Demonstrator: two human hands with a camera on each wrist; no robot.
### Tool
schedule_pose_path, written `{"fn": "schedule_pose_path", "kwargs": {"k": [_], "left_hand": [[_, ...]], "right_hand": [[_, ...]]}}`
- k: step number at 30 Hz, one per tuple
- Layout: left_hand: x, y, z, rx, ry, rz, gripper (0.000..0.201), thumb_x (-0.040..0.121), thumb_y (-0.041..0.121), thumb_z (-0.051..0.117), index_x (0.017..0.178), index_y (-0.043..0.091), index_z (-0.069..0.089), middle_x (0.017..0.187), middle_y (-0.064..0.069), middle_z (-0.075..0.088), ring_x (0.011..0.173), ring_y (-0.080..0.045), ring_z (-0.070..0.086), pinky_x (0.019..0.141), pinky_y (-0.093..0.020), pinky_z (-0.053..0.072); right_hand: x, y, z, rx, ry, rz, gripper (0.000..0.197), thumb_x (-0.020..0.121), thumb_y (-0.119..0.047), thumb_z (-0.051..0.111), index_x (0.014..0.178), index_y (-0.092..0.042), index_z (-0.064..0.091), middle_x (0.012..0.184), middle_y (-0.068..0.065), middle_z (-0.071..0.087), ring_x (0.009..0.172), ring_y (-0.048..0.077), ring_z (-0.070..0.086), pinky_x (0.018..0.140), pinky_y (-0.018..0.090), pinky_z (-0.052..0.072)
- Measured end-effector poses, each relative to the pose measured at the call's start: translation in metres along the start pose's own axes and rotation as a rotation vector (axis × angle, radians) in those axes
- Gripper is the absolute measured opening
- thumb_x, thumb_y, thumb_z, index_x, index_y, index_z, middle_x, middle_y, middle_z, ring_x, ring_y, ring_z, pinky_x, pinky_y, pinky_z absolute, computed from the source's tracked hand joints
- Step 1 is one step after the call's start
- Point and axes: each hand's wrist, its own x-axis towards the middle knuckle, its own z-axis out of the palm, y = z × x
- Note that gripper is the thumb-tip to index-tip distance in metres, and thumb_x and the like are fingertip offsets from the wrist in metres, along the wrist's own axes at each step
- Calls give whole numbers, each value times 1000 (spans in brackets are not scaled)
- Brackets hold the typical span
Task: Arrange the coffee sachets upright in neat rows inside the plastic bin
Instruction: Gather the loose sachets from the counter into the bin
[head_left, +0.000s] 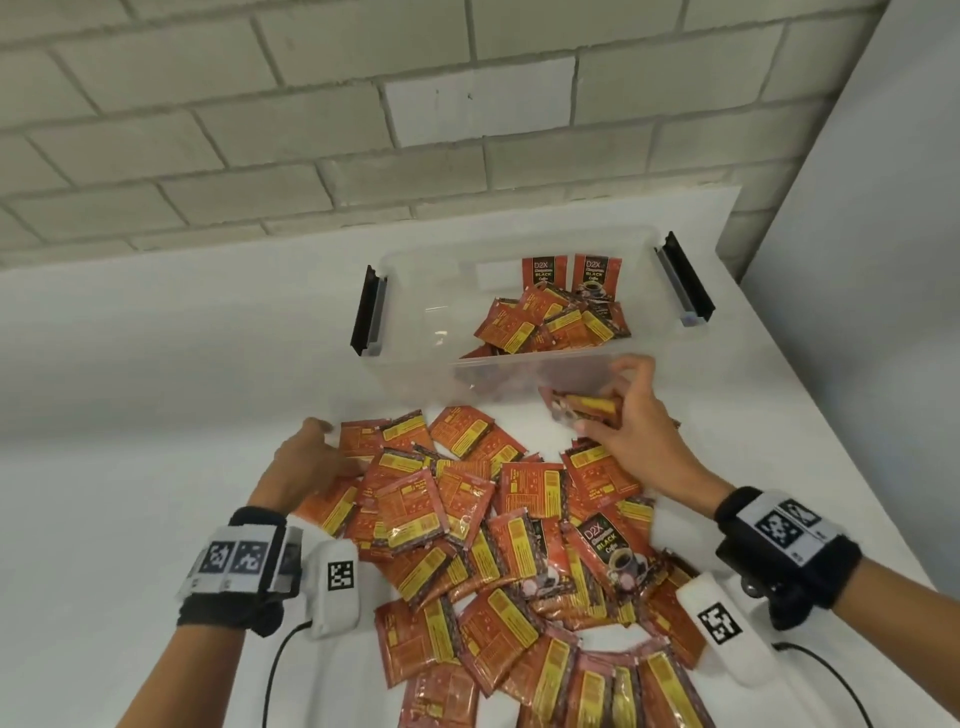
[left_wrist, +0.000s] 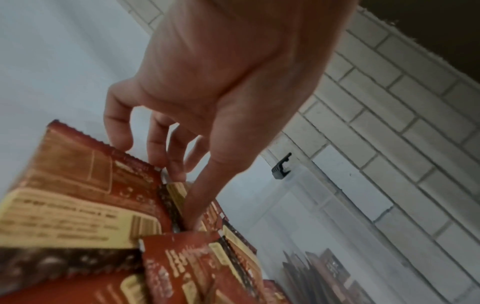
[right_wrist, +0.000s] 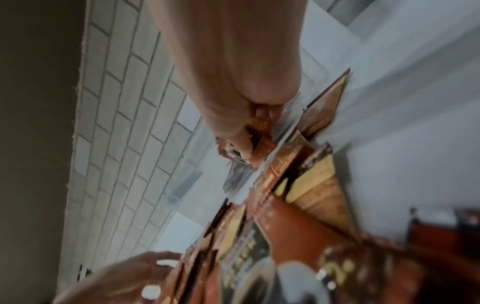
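A clear plastic bin (head_left: 410, 366) stands at the back of the white table. Two red coffee sachets (head_left: 544, 273) stand upright against its far wall; several more (head_left: 550, 322) lie tumbled on its right side. A big loose pile of sachets (head_left: 493, 530) covers the table in front of me. My right hand (head_left: 597, 400) grips a small stack of sachets (head_left: 582, 406) just before the bin's near wall, also seen in the right wrist view (right_wrist: 259, 123). My left hand (head_left: 317, 447) is at the pile's far-left edge, with curled fingers (left_wrist: 155, 156) and thumb pinching a sachet (left_wrist: 85, 185).
Black latches (head_left: 369, 312) (head_left: 685, 280) stick up at both ends of the bin. A grey brick wall (head_left: 311, 130) runs close behind it. The table's right edge (head_left: 831, 426) slants near my right wrist. Bare white tabletop (head_left: 156, 389) lies left of the pile.
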Motion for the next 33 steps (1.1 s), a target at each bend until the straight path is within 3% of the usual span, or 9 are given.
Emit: {"fn": "schedule_pose_path", "kwargs": {"k": [5, 10, 13, 16, 18, 21, 24, 29, 33], "left_hand": [[-10, 8, -11, -155, -51, 75, 23, 89, 24, 67, 104, 7, 61, 103, -11, 67, 79, -21, 64, 69, -34, 49], [-16, 2, -29, -109, -55, 16, 32, 98, 32, 52, 113, 5, 60, 114, -10, 60, 104, -26, 52, 87, -38, 41], [-26, -10, -29, 7, -100, -20, 25, 96, 28, 57, 101, 4, 63, 106, -15, 65, 106, -31, 56, 86, -42, 44], [-36, -18, -17, 79, -75, 2, 23, 92, 24, 62, 90, 1, 62, 95, -17, 67, 96, -32, 61, 84, -42, 50], [-38, -21, -8, 100, -22, 17, 19, 88, 20, 67, 85, 2, 61, 90, -16, 67, 91, -31, 63, 84, -43, 53], [-36, -25, 0, 6, 2, 7, 21, 83, 17, 74, 88, 6, 57, 91, -14, 68, 89, -30, 65, 76, -40, 52], [-30, -30, -3, -163, -46, -49, 28, 82, 10, 74, 101, 3, 55, 98, -18, 67, 84, -29, 63, 71, -34, 47], [-30, -34, -32, -523, 5, 54, 38, 83, -3, 67, 118, 1, 52, 105, -22, 64, 83, -27, 65, 67, -27, 55], [-33, -16, -42, -618, -10, 163, 13, 86, -3, 62, 99, -4, 64, 96, -16, 69, 75, -15, 70, 65, -16, 56]], "right_hand": [[-18, -3, -44, 135, -78, 178, 40, 90, -18, 64, 127, -14, 49, 108, -3, 64, 95, 9, 63, 76, 22, 52], [-26, 9, -72, 26, -208, 283, 18, 88, -30, 66, 98, -14, 68, 97, 2, 73, 91, 16, 68, 89, 34, 52], [-19, 17, -68, -172, -177, 230, 43, 70, -58, 74, 92, -21, 68, 97, 3, 71, 91, 21, 67, 85, 48, 55], [-7, 36, -55, -279, -183, 232, 84, 42, -89, 63, 97, -26, 56, 104, 6, 63, 98, 27, 60, 83, 45, 54], [-9, 19, -48, -300, -160, 249, 72, 63, -59, 80, 110, -17, 45, 111, 9, 58, 98, 27, 59, 79, 39, 54], [-8, 12, -46, -212, -148, 304, 57, 81, -23, 76, 117, -15, 31, 105, 6, 58, 87, 19, 63, 61, 24, 50], [-6, 16, -54, -45, -140, 357, 54, 82, -17, 76, 118, -15, 36, 94, -2, 62, 81, 11, 64, 62, 23, 50], [-8, 10, -83, 172, -107, 395, 13, 87, -6, 66, 99, -10, 67, 97, 10, 73, 88, 20, 67, 83, 30, 50], [-12, -6, -89, 297, -191, 441, 18, 86, -8, 66, 103, -3, 68, 96, 12, 75, 96, 25, 67, 98, 38, 47]]}}
